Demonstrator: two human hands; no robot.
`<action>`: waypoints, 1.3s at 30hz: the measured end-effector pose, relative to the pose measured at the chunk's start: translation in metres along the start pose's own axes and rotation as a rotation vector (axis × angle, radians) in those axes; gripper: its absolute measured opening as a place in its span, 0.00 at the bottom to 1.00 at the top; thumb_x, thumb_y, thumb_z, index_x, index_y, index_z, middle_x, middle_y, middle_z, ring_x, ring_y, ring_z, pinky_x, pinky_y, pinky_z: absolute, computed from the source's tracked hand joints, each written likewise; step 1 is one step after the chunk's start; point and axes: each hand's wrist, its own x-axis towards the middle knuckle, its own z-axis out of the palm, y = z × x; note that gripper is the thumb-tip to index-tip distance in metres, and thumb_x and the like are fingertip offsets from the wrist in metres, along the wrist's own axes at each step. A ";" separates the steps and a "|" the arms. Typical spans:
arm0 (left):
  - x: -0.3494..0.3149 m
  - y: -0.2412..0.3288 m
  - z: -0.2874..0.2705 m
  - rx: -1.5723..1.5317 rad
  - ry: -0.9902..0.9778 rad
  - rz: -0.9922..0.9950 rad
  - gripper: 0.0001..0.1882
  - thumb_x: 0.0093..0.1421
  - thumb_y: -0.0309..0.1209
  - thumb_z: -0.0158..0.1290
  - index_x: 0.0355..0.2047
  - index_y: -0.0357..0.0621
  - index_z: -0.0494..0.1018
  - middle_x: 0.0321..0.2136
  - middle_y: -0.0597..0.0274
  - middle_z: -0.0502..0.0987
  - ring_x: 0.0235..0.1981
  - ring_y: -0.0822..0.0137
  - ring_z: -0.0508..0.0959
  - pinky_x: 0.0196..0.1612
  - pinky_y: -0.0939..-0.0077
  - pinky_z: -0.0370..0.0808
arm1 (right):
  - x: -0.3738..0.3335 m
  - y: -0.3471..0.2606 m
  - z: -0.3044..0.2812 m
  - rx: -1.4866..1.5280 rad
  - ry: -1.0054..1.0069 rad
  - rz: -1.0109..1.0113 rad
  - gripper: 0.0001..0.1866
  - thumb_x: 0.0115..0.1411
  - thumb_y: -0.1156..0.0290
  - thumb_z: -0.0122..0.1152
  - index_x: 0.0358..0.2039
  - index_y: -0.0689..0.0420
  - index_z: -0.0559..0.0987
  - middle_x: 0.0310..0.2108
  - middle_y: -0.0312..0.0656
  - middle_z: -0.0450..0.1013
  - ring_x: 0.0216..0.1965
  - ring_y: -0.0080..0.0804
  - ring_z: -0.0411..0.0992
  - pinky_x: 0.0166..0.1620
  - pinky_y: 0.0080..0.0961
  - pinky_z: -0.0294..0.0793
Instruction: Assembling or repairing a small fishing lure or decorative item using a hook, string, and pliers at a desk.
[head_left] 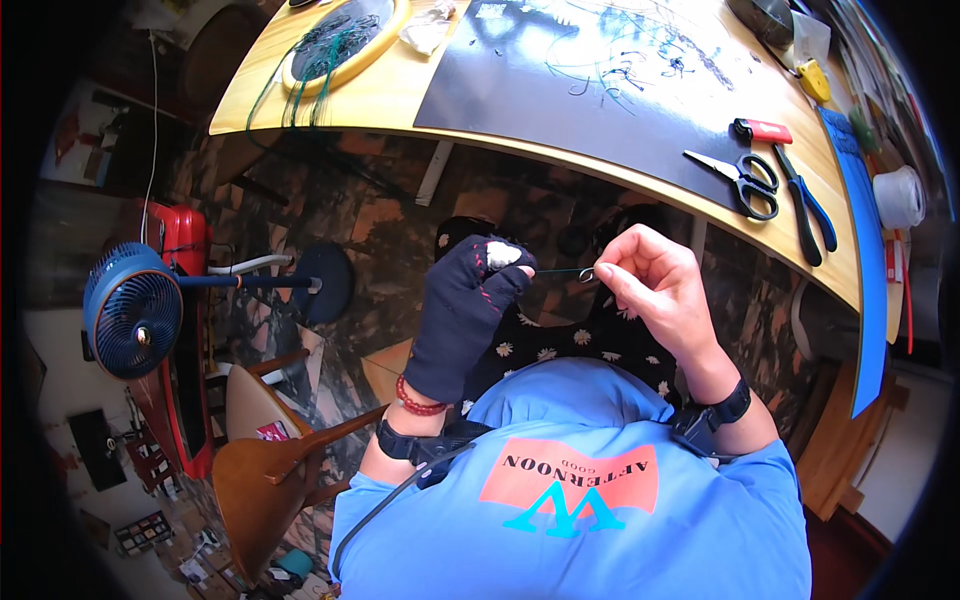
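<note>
Left hand (pixel 465 310), dark-gloved, is curled inward, one bare fingertip (pixel 527 271) exposed. Right hand (pixel 660 285), bare, pinches thumb (pixel 634 293) against forefinger. The hands stand apart, roughly level.

Blue shirt (pixel 400 540) – coral print (pixel 643 490) | left hand (pixel 472 290): black glove (pixel 450 335) | red bead bracelet (pixel 417 405) | 2 black wrist straps (pixel 735 402)

2 small things are held in the air, near each other. The line (pixel 558 270) is thin and dark green, pulled straight and nearly level across the gap between the left hand (pixel 468 305) and the right hand (pixel 655 285). The hook (pixel 586 277) is tiny, silvery and curved, its bend showing just below the right fingertips, which hide the rest. Whether line and hook are tied is too small to tell.
</note>
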 end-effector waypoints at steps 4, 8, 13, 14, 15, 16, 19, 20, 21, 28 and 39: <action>0.004 -0.002 -0.003 0.363 0.011 0.375 0.06 0.56 0.23 0.61 0.35 0.40 0.79 0.29 0.64 0.77 0.31 0.70 0.78 0.37 0.77 0.73 | 0.001 0.002 -0.009 -0.114 0.022 -0.037 0.06 0.64 0.73 0.62 0.31 0.60 0.76 0.21 0.27 0.69 0.22 0.10 0.65 0.26 0.11 0.63; 0.006 -0.007 -0.001 0.333 0.051 0.369 0.06 0.59 0.24 0.59 0.37 0.40 0.78 0.29 0.65 0.78 0.31 0.72 0.77 0.36 0.78 0.73 | 0.001 0.002 -0.009 -0.094 0.033 -0.047 0.06 0.63 0.74 0.62 0.31 0.61 0.76 0.21 0.27 0.69 0.22 0.10 0.64 0.26 0.11 0.63; 0.005 -0.008 0.001 -0.091 0.058 -0.261 0.09 0.65 0.31 0.57 0.42 0.39 0.78 0.30 0.66 0.80 0.30 0.76 0.76 0.36 0.80 0.73 | 0.000 0.003 -0.010 -0.033 0.038 -0.019 0.06 0.63 0.73 0.62 0.32 0.61 0.76 0.22 0.28 0.70 0.22 0.10 0.65 0.26 0.11 0.64; 0.005 -0.007 0.002 -0.091 0.062 -0.262 0.09 0.65 0.31 0.57 0.42 0.39 0.78 0.30 0.66 0.80 0.30 0.76 0.76 0.36 0.80 0.73 | 0.000 0.004 -0.010 -0.033 0.034 -0.018 0.06 0.63 0.73 0.62 0.32 0.61 0.76 0.22 0.28 0.70 0.22 0.10 0.65 0.26 0.11 0.64; 0.005 -0.005 0.003 -0.124 0.030 -0.345 0.11 0.64 0.31 0.58 0.44 0.40 0.78 0.31 0.66 0.80 0.31 0.77 0.76 0.37 0.80 0.73 | -0.001 0.004 -0.010 -0.022 0.033 -0.016 0.06 0.63 0.73 0.63 0.32 0.61 0.76 0.22 0.28 0.70 0.23 0.10 0.65 0.27 0.11 0.64; 0.005 -0.003 0.004 -0.157 -0.002 -0.428 0.12 0.63 0.31 0.60 0.45 0.40 0.78 0.31 0.67 0.80 0.31 0.78 0.76 0.37 0.81 0.72 | -0.001 0.004 -0.009 -0.012 0.032 -0.013 0.06 0.63 0.73 0.63 0.32 0.61 0.76 0.22 0.28 0.70 0.23 0.10 0.65 0.27 0.11 0.64; 0.001 0.000 0.008 -0.167 -0.059 -0.304 0.13 0.60 0.31 0.62 0.44 0.40 0.79 0.31 0.68 0.80 0.31 0.79 0.76 0.36 0.82 0.72 | -0.001 0.003 -0.009 -0.019 0.025 0.001 0.06 0.63 0.73 0.63 0.32 0.60 0.76 0.23 0.28 0.70 0.23 0.10 0.65 0.27 0.11 0.64; 0.001 0.000 0.009 -0.167 -0.058 -0.304 0.13 0.60 0.31 0.62 0.44 0.40 0.79 0.31 0.68 0.80 0.31 0.79 0.76 0.36 0.82 0.72 | -0.001 0.004 -0.009 -0.018 0.024 0.002 0.06 0.63 0.73 0.63 0.32 0.60 0.76 0.23 0.28 0.70 0.23 0.10 0.65 0.27 0.11 0.64; 0.002 -0.001 0.010 -0.152 -0.067 -0.280 0.12 0.59 0.31 0.63 0.42 0.41 0.80 0.31 0.69 0.80 0.31 0.79 0.76 0.36 0.82 0.72 | -0.001 0.004 -0.010 -0.009 0.019 0.005 0.06 0.64 0.73 0.62 0.33 0.60 0.76 0.23 0.28 0.70 0.23 0.10 0.65 0.27 0.10 0.64; 0.005 -0.001 0.013 -0.026 -0.053 -0.171 0.07 0.57 0.28 0.64 0.35 0.41 0.81 0.30 0.68 0.81 0.32 0.79 0.76 0.37 0.79 0.73 | -0.002 0.006 -0.011 0.004 0.010 0.015 0.05 0.64 0.73 0.62 0.33 0.60 0.76 0.23 0.27 0.70 0.23 0.10 0.65 0.27 0.10 0.64; 0.013 -0.003 -0.029 -0.173 0.382 0.112 0.03 0.63 0.29 0.57 0.35 0.44 0.77 0.27 0.71 0.75 0.28 0.73 0.74 0.33 0.77 0.72 | -0.004 0.005 -0.021 -0.175 0.130 -0.127 0.05 0.62 0.73 0.64 0.33 0.60 0.77 0.21 0.29 0.71 0.23 0.09 0.67 0.26 0.10 0.63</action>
